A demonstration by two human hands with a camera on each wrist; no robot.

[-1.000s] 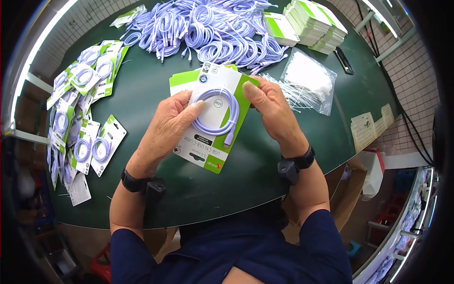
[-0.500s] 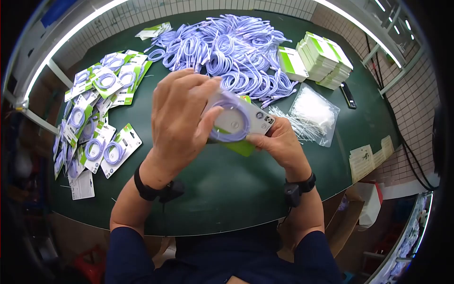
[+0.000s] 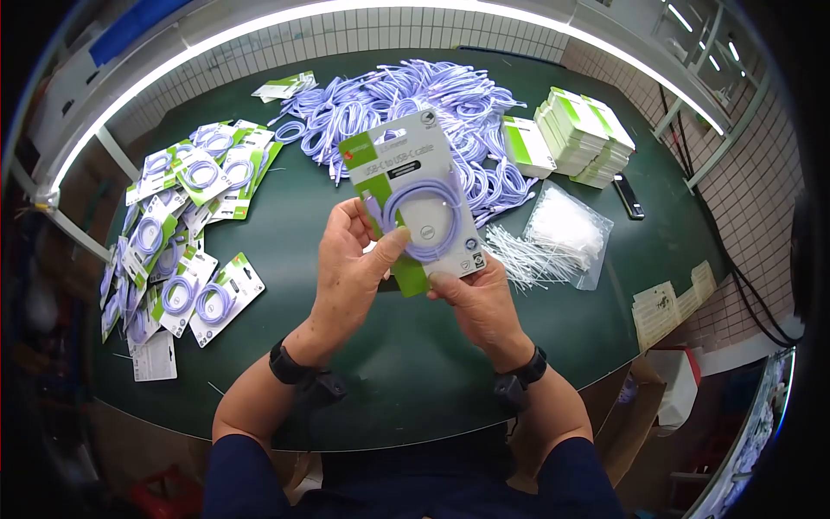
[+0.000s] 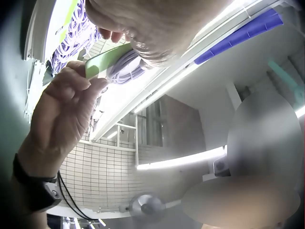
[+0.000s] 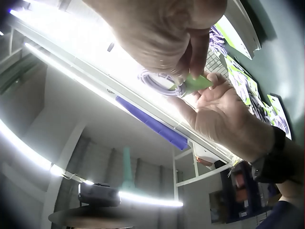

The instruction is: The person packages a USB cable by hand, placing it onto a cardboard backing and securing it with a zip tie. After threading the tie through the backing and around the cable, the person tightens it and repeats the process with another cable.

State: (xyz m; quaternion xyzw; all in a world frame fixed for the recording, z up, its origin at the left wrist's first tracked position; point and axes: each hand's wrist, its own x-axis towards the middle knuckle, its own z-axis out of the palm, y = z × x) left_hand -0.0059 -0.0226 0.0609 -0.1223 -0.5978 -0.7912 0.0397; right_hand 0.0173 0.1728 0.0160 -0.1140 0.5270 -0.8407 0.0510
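Note:
Both hands hold up a white and green retail card above the table, its print upright and a coiled lilac USB-C cable on its front. My left hand pinches the card's left edge, thumb across the lower coil and fingers behind. At the bottom edge, my right hand grips the card with the thumb in front. Seen edge-on in the left wrist view, the card sits between both hands. The right wrist view also shows the coil beside the fingers.
Carded cables lie heaped at the left. A big pile of loose lilac cables covers the back, beside stacked cards. White ties, a plastic bag and a black cutter lie at the right.
The card has been turned round from upside down to upright. My left hand swung over it and now grips its left edge; the right hand moved from its upper corner to the bottom edge.

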